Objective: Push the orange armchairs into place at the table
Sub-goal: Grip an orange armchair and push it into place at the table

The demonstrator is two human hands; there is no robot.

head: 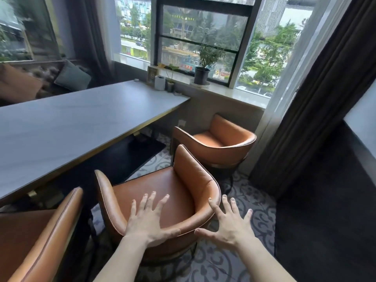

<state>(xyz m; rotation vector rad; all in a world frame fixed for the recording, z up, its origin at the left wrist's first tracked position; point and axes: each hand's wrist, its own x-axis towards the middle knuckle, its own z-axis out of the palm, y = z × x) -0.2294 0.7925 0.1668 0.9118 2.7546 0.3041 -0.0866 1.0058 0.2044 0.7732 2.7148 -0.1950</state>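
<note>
The middle orange armchair (162, 192), glossy leather with piped edges, is met at its curved backrest by spread, unclenched hands: the left hand (148, 222) laid on the rim, the right hand (230, 224) just beside it. A forward shove toward the tabletop (67, 123) ahead seems called for next.

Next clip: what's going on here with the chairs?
A person is reaching with both hands toward the backrest of the middle orange armchair, fingers spread. The left hand lies over the back's top rim; the right hand is at the rim's right side, contact unclear. The chair stands clear of the grey table, angled. Another armchair sits near the window, and a third shows at the lower left.
</note>
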